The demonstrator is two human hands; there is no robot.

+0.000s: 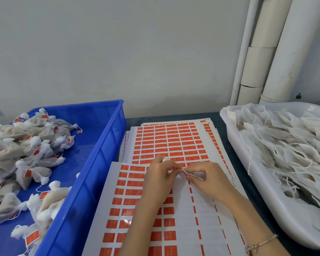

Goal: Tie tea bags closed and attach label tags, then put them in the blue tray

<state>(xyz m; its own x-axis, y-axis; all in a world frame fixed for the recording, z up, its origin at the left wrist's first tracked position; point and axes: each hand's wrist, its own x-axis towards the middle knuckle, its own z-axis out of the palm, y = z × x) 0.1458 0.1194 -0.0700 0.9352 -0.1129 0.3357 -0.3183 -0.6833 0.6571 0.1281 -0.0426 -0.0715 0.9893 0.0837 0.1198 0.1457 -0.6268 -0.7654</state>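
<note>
Both hands meet above the near sheet of red label stickers [129, 196]. My left hand [160, 179] is curled and holds a small white tea bag, of which only a bit of white [165, 159] shows above the knuckles. My right hand [207, 179] pinches a white string or tag end [187, 173] between thumb and fingers, right beside the left fingertips. The blue tray [100, 156] on the left holds several tied, tagged tea bags [33, 145]. A white tub [251, 174] on the right is full of untied bags [288, 145] with loose strings.
More sticker sheets [170, 141] lie stacked behind the near sheet, between the tray and the tub. A grey wall and white pipes [266, 52] stand behind the dark table. A bracelet [260, 243] is on my right wrist.
</note>
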